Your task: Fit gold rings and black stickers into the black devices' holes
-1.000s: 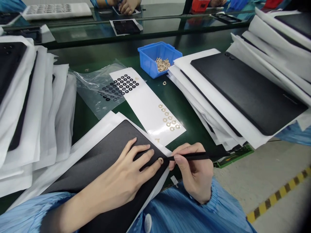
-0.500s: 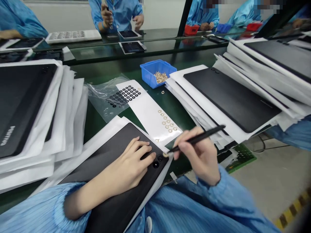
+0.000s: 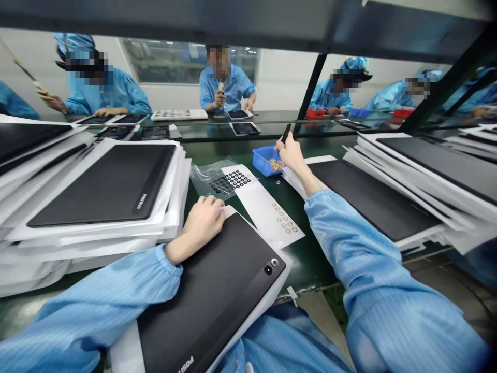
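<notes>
A black tablet back cover (image 3: 217,290) lies in front of me on white foam, with two round camera openings (image 3: 271,266) near its right corner. My left hand (image 3: 204,220) grips the cover's far left edge, fingers curled. My right hand (image 3: 289,152) is stretched out over the small blue bin (image 3: 263,158) of gold rings (image 3: 276,165) and holds a black pen-like tool (image 3: 285,133) pointing up. Between them lies a white sheet (image 3: 264,207) with black ring stickers (image 3: 232,181) and several gold rings (image 3: 285,223).
Stacks of black covers in white foam stand at my left (image 3: 104,186) and right (image 3: 388,202). A clear plastic bag (image 3: 205,178) lies by the sheet. Several people in blue coats work across the glass shelf (image 3: 217,129). One loose ring (image 3: 278,182) lies on the green mat.
My right hand left the cover's camera corner and reached forward to the blue bin with the tool. My left hand slid from the camera corner to the cover's far edge. My head lifted.
</notes>
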`<state>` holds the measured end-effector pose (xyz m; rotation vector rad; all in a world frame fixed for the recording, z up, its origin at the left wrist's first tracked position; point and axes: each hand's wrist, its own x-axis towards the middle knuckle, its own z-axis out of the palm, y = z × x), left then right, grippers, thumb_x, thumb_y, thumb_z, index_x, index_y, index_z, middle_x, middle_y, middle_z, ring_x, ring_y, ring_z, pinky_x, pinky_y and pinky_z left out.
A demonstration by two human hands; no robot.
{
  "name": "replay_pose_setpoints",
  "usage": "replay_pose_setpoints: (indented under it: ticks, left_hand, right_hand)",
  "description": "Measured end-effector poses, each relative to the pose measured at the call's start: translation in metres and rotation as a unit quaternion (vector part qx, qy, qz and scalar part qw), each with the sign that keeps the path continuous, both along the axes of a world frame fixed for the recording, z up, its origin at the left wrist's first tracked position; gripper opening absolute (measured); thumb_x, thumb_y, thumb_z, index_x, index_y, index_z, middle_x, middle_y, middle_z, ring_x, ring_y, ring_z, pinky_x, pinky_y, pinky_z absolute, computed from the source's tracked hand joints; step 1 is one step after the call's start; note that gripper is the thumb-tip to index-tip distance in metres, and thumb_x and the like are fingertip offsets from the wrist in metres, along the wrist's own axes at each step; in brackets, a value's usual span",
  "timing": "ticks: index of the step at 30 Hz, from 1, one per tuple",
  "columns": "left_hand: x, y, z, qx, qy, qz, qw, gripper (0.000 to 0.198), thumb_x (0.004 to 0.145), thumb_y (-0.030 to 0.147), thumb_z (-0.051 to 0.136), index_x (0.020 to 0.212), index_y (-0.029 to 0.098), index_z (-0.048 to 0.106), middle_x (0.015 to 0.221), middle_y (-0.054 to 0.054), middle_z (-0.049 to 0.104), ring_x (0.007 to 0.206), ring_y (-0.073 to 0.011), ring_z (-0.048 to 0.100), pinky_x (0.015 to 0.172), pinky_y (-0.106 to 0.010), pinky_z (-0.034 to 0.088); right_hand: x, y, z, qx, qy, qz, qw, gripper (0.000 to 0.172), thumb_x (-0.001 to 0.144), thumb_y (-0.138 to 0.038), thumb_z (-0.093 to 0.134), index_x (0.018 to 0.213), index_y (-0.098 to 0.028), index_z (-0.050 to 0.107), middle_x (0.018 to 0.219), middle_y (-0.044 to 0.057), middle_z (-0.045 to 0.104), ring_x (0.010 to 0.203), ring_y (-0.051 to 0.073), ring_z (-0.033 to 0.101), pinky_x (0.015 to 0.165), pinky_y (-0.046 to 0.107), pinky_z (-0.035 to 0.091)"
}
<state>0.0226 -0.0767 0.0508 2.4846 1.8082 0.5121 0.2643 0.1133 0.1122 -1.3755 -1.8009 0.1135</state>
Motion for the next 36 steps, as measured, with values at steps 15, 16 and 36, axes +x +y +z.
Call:
replay_pose_setpoints:
  ticks: [15,16,36]
  left_hand:
    - [-0.029,0.058,-0.013,-0.029,-0.389,0.276,0.878,0.03,0.089,0.028,0.059,0.116,0.015,0.056,0.121,-0.009,0.055,0.108,-0.0232,0.056,0.091,-0.045,0.047]
    - [-0.028,0.061,-0.012,-0.037,-0.435,0.269,0.858,0.03,0.09,0.029,0.058,0.117,0.016,0.055,0.119,-0.009,0.056,0.105,-0.0222,0.057,0.089,-0.043,0.049]
    - [-0.015,0.08,-0.017,-0.261,-0.619,0.153,0.725,0.023,0.091,0.03,0.057,0.105,0.011,0.059,0.098,-0.006,0.062,0.081,-0.0147,0.062,0.07,-0.031,0.055]
  right_hand:
    - [-0.108,-0.045,-0.064,-0.147,-0.181,0.29,0.928,0.022,0.09,-0.034,0.058,0.095,-0.012,0.062,0.092,0.004,0.064,0.081,0.015,0.062,0.075,0.035,0.053]
    - [-0.109,-0.044,-0.066,-0.151,-0.182,0.293,0.926,0.023,0.09,-0.033,0.057,0.099,-0.012,0.062,0.096,0.004,0.064,0.084,0.016,0.063,0.076,0.035,0.053]
    - [-0.108,-0.051,-0.068,-0.108,-0.111,0.299,0.942,0.024,0.089,-0.035,0.058,0.082,-0.012,0.062,0.078,0.0,0.063,0.074,0.014,0.061,0.072,0.033,0.051]
